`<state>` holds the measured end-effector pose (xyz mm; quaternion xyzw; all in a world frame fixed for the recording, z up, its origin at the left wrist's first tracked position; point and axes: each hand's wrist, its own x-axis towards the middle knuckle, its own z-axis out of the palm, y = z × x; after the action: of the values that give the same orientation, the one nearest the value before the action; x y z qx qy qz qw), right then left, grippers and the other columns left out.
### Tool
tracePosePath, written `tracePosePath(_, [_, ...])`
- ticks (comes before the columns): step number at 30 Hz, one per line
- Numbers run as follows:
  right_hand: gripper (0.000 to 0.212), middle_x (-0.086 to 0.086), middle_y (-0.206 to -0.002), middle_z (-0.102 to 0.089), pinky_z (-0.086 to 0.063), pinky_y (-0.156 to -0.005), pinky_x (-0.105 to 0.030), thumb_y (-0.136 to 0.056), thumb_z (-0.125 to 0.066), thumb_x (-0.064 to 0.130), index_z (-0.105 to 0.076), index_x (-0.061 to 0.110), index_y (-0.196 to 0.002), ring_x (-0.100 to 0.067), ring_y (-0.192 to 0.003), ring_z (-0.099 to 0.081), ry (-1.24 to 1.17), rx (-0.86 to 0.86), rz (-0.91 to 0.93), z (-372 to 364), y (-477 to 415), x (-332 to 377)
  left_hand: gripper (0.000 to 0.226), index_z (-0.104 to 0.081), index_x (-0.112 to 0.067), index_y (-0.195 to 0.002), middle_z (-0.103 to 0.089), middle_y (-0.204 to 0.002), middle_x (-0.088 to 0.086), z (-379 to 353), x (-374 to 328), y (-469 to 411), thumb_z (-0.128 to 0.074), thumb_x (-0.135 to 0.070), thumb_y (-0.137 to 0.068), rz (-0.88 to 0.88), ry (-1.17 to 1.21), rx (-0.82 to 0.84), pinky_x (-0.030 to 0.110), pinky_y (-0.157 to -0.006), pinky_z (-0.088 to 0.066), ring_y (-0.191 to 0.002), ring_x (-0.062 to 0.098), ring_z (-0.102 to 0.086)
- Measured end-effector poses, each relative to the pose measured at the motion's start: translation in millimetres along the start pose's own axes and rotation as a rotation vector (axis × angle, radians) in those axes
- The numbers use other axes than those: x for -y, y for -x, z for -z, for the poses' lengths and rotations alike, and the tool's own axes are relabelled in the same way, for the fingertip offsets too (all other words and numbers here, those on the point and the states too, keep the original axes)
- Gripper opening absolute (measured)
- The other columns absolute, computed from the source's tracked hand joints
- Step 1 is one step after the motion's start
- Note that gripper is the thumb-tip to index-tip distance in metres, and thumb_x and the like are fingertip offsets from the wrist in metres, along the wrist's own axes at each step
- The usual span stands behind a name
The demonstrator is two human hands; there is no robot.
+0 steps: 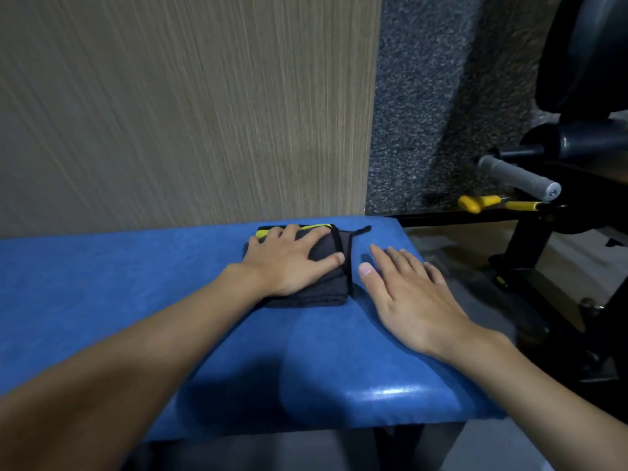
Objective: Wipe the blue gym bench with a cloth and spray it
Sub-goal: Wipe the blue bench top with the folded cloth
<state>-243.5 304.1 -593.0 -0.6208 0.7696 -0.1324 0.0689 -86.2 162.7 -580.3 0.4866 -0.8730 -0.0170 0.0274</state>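
**Palms down, side by side**

Our left grip (292,263) lies palm down, fingers straight and spread, thumb out to the right. Our right grip (414,294) lies flat just beside it, fingers straight and close together. Our left forearm (136,351) and right forearm (543,385) are bare and reach forward.

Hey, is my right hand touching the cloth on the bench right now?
Apart. The head view shows a strip of blue bench between the right hand and the edge of the cloth; the left hand lies flat on it.
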Motion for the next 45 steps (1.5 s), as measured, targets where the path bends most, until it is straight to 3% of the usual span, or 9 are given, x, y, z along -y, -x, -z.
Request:
tracePosePath(5, [0.079,0.003,-0.166,-0.006,-0.002,-0.122,-0.044,-0.086,0.005,0.063,-0.002,0.030,-0.158,-0.013,-0.152,0.004,0.031,0.003,0.005,0.4,2.3,2.8,0.079,-0.017,-0.055,-0.149,-0.030,-0.158,0.006,3.8,12.5,-62.3,-0.016,-0.091,-0.079,0.067,0.011,0.020,0.062,-0.112,-0.020,-0.144,0.035,-0.027])
tracePosePath(10, [0.078,0.004,-0.166,-0.007,-0.003,-0.122,-0.043,-0.087,0.004,0.063,-0.005,0.030,-0.158,-0.012,-0.151,0.002,0.038,-0.001,-0.001,0.4,1.3,3.1,0.077,-0.017,-0.053,-0.152,-0.027,-0.158,0.009,3.7,11.3,-63.1,-0.019,-0.088,-0.083,0.072,0.000,0.026,0.062,-0.112,-0.017,-0.143,0.037,-0.025])
tracePosePath(25, [0.072,0.002,-0.165,-0.016,-0.007,-0.121,-0.044,-0.095,-0.004,0.061,-0.014,0.026,-0.158,-0.015,-0.151,-0.007,-0.017,-0.034,-0.018,-1.3,2.3,0.0,0.088,-0.011,-0.054,-0.148,-0.035,-0.147,0.003,5.2,-10.4,118.4,-0.001,-0.089,-0.069,-0.046,-0.059,0.017,0.058,-0.110,-0.023,-0.138,0.030,-0.028])
tracePosePath(30, [0.072,0.003,-0.157,-0.036,-0.009,-0.120,-0.049,-0.094,-0.007,0.061,-0.032,0.027,-0.152,-0.018,-0.148,-0.021,-0.047,-0.104,0.022,4.9,6.4,1.4,0.089,-0.006,-0.051,-0.150,-0.019,-0.159,0.002,5.7,-15.2,148.8,0.000,-0.086,-0.069,-0.053,-0.058,-0.046,0.062,-0.118,-0.006,-0.150,0.024,-0.008])
tracePosePath(33, [0.063,0.004,-0.151,-0.044,-0.010,-0.120,-0.049,-0.098,-0.017,0.058,-0.041,0.027,-0.147,-0.016,-0.146,-0.026,-0.068,-0.148,0.039,9.8,5.2,4.9,0.091,-0.008,-0.051,-0.150,-0.023,-0.158,-0.002,1.3,-15.9,141.0,0.001,-0.087,-0.067,-0.021,-0.034,-0.061,0.056,-0.117,-0.013,-0.148,0.021,-0.013])
tracePosePath(39, [0.063,0.003,-0.164,-0.019,-0.007,-0.121,-0.048,-0.098,-0.013,0.059,-0.015,0.033,-0.156,-0.018,-0.151,-0.008,0.032,-0.014,0.051,-0.5,-1.0,4.8,0.090,-0.016,-0.056,-0.146,-0.034,-0.151,-0.006,-0.9,-3.9,96.4,0.000,-0.090,-0.064,-0.012,-0.007,-0.035,0.055,-0.113,-0.023,-0.143,0.021,-0.026])
tracePosePath(45, [0.063,0.001,-0.164,-0.015,-0.007,-0.121,-0.050,-0.097,-0.008,0.059,-0.016,0.034,-0.154,-0.019,-0.152,-0.004,0.084,-0.005,0.064,-1.4,-0.1,7.4,0.087,-0.019,-0.056,-0.146,-0.031,-0.158,0.000,0.1,17.3,5.5,-0.008,-0.093,-0.068,0.023,0.020,0.010,0.061,-0.113,-0.022,-0.145,0.029,-0.027])
